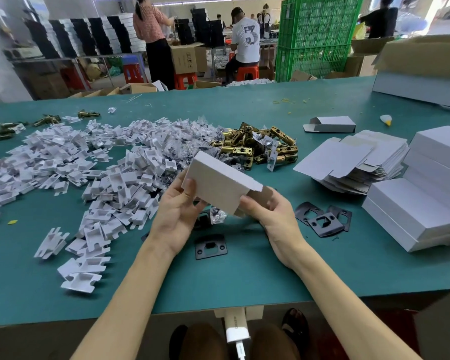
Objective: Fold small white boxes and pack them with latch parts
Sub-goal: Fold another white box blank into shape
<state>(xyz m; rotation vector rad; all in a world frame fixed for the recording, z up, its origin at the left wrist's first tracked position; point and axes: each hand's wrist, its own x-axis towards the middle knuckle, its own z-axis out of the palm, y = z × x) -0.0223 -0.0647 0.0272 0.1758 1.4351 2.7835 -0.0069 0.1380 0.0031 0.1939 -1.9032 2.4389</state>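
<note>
**Flap end needing a square tuck**

Hands are holding one white box [218, 181] off the table [218, 289], just to the near side of the brass latch pile [260, 146]. The left hand [178, 211] is gripping the closed end, thumb lying on the top face and fingers curling beneath. The right hand [269, 214] is pinching the open end, where a brown-backed flap [261, 197] is standing out untucked. Whether parts are already sitting inside cannot be told.

The step looks like closing that end. Thin card is likely to buckle, so the left hand should be steadying rather than squeezing while the right is creasing the flap along its score and sliding it in straight.

Flat blanks [348, 157] are lying right of the pile, white inserts [89, 162] left of it, and black plates [322, 219] on its near side.
</note>
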